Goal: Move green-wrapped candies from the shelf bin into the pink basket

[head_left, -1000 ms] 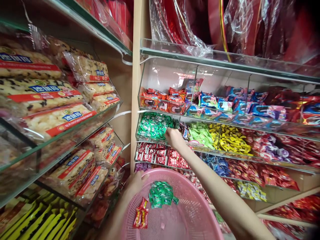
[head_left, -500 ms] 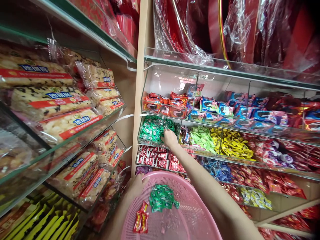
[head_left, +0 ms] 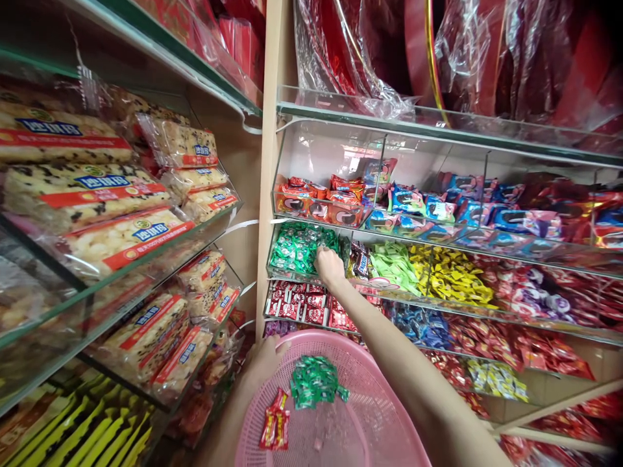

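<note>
My left hand (head_left: 267,359) is closed round the left rim of a pink plastic basket (head_left: 389,383). Inside the basket lie a heap of green-wrapped candies (head_left: 316,381) and a few red-and-yellow wrapped candies (head_left: 275,425). My right hand (head_left: 329,266) reaches over the basket to a clear shelf bin, at the right side of a pile of green-wrapped candies (head_left: 298,246). Its fingers are curled down against the pile, and whatever they hold is hidden behind the hand.
Right of that bin sit green wrapped sweets (head_left: 396,267) and yellow wrapped candies (head_left: 452,279). Red-and-white packets (head_left: 298,301) lie below. Packaged pastry bars (head_left: 111,188) fill glass-edged shelves on the left. A wooden post (head_left: 268,162) separates the two shelf units.
The view has shifted slightly. My right hand stays at the green candies, its fingers a little more curled; the basket and my left hand are nearly where they were.
</note>
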The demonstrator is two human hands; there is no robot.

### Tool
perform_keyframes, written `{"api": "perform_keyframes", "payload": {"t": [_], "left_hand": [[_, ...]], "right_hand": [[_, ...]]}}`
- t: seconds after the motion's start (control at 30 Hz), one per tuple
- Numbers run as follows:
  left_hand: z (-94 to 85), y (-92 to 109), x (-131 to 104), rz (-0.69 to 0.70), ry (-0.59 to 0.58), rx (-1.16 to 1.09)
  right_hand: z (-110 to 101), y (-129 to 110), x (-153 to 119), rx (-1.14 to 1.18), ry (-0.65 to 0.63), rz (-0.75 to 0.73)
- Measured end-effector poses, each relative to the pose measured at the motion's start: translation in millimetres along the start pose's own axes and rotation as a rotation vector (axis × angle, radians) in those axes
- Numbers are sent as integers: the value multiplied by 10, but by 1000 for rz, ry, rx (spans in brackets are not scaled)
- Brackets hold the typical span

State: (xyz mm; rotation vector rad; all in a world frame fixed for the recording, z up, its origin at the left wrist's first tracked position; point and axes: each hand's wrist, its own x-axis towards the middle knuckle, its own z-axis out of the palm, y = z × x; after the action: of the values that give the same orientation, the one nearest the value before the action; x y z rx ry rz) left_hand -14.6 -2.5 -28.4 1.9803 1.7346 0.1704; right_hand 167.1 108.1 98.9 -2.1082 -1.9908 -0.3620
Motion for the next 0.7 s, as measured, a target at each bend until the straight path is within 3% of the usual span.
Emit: {"api": "perform_keyframes", "payload": {"t": [0.27, 0.4, 0.5, 0.63, 0.7], "left_hand": [[-42, -1, -19, -12, -23, 10], [-40, -13, -4, -32, -31, 18], [-20, -19, 21, -19, -27, 34], [5, -30, 46, -10, -18, 20], [12, -37, 50, -12, -11, 1]], "right_hand": [[-77, 39, -79, 102, 29, 18], [-87, 137, -121, 404, 169, 1], [-95, 194, -149, 761, 231, 12], [-154, 223, -378, 1349, 55, 97], [-160, 253, -602, 1500, -54, 87]]}}
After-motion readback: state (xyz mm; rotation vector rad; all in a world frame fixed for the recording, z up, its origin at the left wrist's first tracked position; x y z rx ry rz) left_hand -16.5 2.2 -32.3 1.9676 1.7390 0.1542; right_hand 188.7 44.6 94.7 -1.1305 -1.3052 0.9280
